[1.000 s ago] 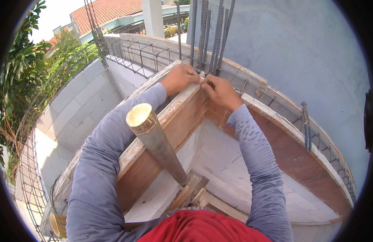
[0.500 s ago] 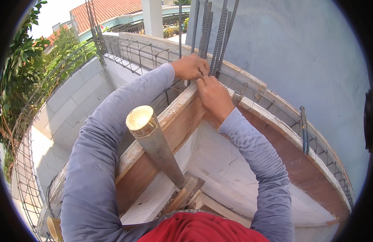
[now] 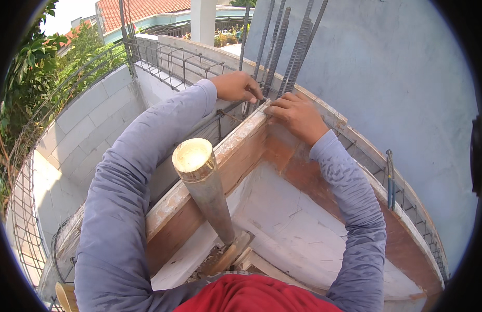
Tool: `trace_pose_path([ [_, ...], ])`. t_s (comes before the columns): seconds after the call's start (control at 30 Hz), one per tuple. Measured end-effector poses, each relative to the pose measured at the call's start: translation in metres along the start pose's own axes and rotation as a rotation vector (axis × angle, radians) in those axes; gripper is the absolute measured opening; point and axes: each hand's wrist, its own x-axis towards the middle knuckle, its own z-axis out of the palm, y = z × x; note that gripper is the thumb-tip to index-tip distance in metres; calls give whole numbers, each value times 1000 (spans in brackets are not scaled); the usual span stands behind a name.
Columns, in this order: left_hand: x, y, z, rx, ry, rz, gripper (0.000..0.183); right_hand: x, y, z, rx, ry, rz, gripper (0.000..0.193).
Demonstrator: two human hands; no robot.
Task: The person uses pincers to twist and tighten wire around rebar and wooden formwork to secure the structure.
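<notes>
My left hand (image 3: 236, 86) reaches to the corner of the formwork, beside a cluster of upright rebars (image 3: 275, 57). Its fingertips are pinched close to a small dark bit at the end of the formwork board (image 3: 228, 140); what they hold is too small to make out. Just across the board end, my right hand (image 3: 300, 115) is curled, with thumb and fingers drawn together at the foot of the rebars. Whatever it grips is hidden. A short gap separates the two hands.
A bamboo post (image 3: 204, 192) stands upright against the board, near my left forearm. Pincers with blue handles (image 3: 391, 182) hang on the right formwork edge. A rebar cage (image 3: 186, 62) runs along the block wall (image 3: 103, 117). A smooth grey wall (image 3: 387, 78) rises behind.
My hands, close together before, have moved apart: the left slightly left, the right to the right and a little down. The view has shifted slightly.
</notes>
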Motion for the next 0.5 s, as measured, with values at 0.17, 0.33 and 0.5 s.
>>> trace_pose_path([
  [0.17,-23,17,7,57,90,19,20,5,0,3,-108,-133,-61,9],
  [0.33,-28,15,12,50,155,12,19,9,-10,7,-68,-115,-16,9],
  [0.5,-30,14,20,66,235,45,17,12,-46,12,14,-206,468,17],
])
